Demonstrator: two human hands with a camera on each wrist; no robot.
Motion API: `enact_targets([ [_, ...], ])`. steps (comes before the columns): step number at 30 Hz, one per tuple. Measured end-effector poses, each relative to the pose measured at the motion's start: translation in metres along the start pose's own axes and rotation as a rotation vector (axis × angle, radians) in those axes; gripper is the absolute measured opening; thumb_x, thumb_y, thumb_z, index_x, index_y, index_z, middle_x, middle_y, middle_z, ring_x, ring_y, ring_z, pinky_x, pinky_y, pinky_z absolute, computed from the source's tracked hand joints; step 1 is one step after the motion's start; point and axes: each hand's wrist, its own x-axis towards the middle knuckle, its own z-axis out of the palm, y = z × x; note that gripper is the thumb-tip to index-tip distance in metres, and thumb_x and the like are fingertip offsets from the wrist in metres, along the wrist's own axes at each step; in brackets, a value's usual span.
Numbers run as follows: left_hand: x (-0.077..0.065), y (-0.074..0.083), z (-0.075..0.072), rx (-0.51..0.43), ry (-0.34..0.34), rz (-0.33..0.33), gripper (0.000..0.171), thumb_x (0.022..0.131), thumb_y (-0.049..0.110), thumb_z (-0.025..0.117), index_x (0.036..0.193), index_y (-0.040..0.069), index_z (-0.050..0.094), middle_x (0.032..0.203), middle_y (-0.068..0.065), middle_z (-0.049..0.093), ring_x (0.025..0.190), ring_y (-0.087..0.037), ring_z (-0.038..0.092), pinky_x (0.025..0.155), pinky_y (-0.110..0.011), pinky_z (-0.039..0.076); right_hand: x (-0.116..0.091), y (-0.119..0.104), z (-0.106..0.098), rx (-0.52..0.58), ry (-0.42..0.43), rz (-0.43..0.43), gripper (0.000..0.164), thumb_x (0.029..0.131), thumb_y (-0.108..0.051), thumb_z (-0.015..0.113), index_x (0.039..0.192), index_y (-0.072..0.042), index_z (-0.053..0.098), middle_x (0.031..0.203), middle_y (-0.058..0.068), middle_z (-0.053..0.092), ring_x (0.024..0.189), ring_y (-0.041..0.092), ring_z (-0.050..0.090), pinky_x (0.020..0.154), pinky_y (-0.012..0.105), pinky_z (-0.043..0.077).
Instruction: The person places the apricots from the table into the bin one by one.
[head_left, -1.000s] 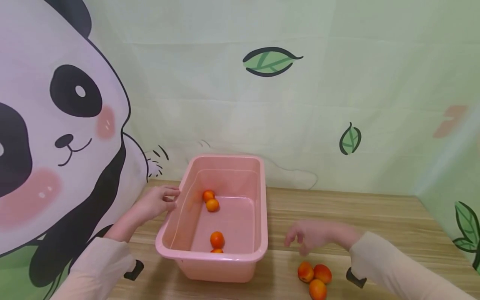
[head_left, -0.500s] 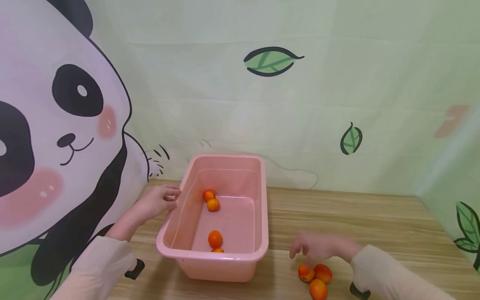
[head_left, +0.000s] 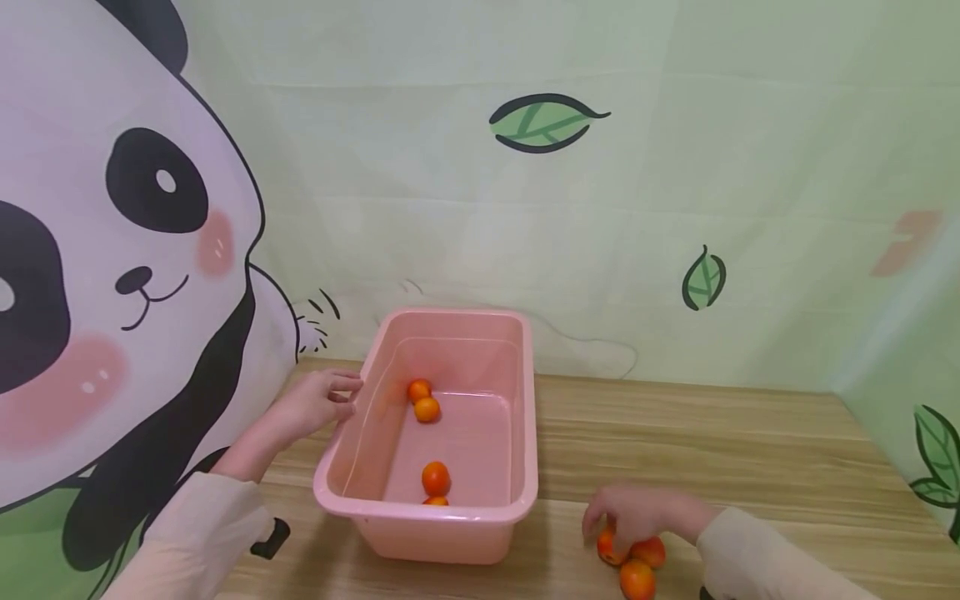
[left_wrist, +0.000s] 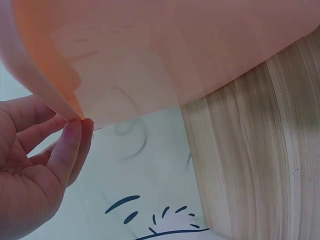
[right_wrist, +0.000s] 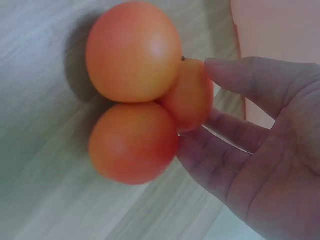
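Observation:
My left hand (head_left: 311, 404) pinches the left rim of a pink plastic basin (head_left: 527, 417); in the left wrist view the thumb and fingers (left_wrist: 70, 145) meet over its edge. On the table to the right of the basin, three smooth orange-red fruits sit touching each other. My right hand (head_left: 637, 510) reaches down over them. Its thumb and fingers lie on opposite sides of the leftmost fruit (right_wrist: 192, 97), holding it. The other two, a right fruit (head_left: 649, 551) and a front fruit (head_left: 637, 579), are outside the grip.
Inside the basin lie several similar fruits: two by the left wall, one of them a yellower fruit (head_left: 427, 409), and an orange-red fruit (head_left: 436, 478) near the front with another partly hidden. The wooden table (head_left: 712, 433) meets a printed backdrop (head_left: 420, 208) behind.
My right hand has moved down and slightly right onto the leftmost fruit, and its fingers now surround it. The left hand stays at the rim. The front fruit in the basin has rocked slightly.

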Motion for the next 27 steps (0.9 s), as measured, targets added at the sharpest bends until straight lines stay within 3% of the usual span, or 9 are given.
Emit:
enact_targets([
  [9,-0.0006,0.0,0.0002,-0.009,0.001,0.012,0.041,0.084,0.004,0.055,0.122,-0.007,0.048,0.126,-0.025,0.047,0.104,-0.037,0.055,0.077,-0.039,0.052,0.0031,0.0008,0.0078,-0.048,0.034,-0.069,0.026,0.06,0.004,0.066,0.08,-0.012,0.068,0.08,-0.011,0.056,0.072,0.001,0.046,0.067,0.017,0.041],
  [15,-0.0003,-0.0012,-0.0001,-0.018,0.005,0.028,0.041,0.083,0.003,0.053,0.123,-0.008,0.047,0.128,-0.026,0.045,0.105,-0.038,0.054,0.079,-0.04,0.052,0.0032,-0.0004,0.008,-0.014,0.032,-0.044,0.024,0.061,0.003,0.065,0.08,-0.011,0.068,0.078,-0.011,0.059,0.069,0.001,0.046,0.064,0.016,0.042],
  [27,-0.0018,-0.0011,0.0002,-0.037,-0.002,-0.016,0.042,0.085,0.004,0.053,0.126,-0.004,0.045,0.129,-0.024,0.045,0.108,-0.038,0.053,0.08,-0.04,0.051,0.0063,-0.0002,0.0081,0.008,0.009,-0.004,0.018,0.064,-0.003,0.068,0.08,-0.011,0.069,0.074,-0.012,0.059,0.066,0.001,0.046,0.062,0.016,0.042],
])
